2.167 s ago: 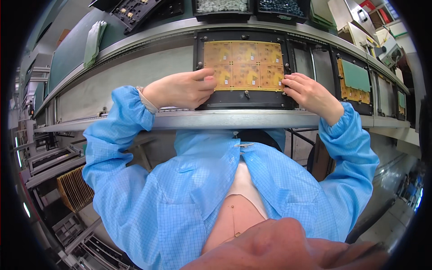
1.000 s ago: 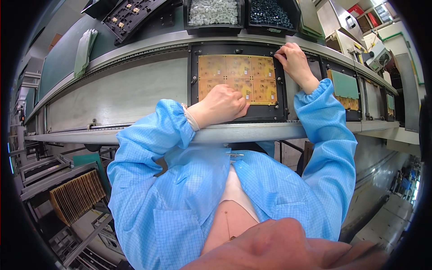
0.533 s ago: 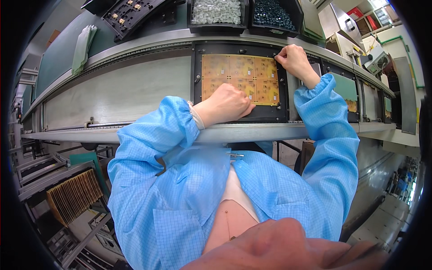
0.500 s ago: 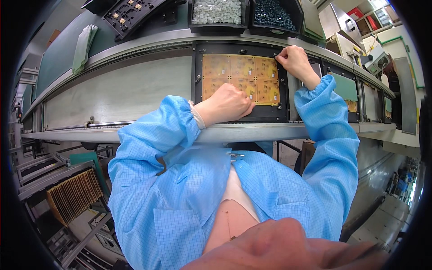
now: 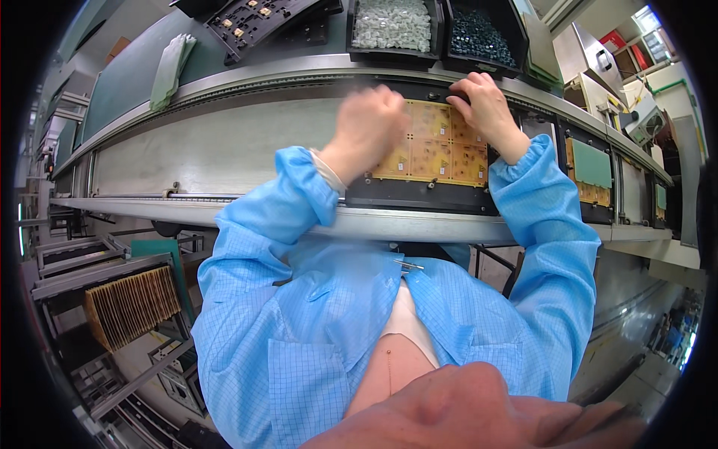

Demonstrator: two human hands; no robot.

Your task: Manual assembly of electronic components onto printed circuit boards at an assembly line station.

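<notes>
A yellow-brown circuit board panel [image 5: 430, 159], divided into several sections, lies in a black carrier frame [image 5: 419, 196] on the rail line. My left hand [image 5: 368, 127] is over the panel's left side, its curled fingers smeared by motion, so I cannot tell whether it holds anything. My right hand [image 5: 490, 116] is at the panel's far right corner. Its fingers are bent and somewhat apart, with the thumb over the board; nothing shows between them. The hand covers part of that corner. Small dark knobs, such as the black clip [image 5: 434, 96], line the frame.
Beyond the rail stand a black bin of white parts [image 5: 393, 24] and a black bin of dark blue parts [image 5: 482, 39]. A black tray [image 5: 250, 26] and pale gloves [image 5: 172, 71] lie further left. Another carrier with a green sheet [image 5: 592, 163] sits right. A board rack [image 5: 133, 307] stands lower left.
My left hand has lifted from the panel's near part and moved to its far left side. My right hand's pinch at the far right corner has loosened. The whole view has shifted slightly.
</notes>
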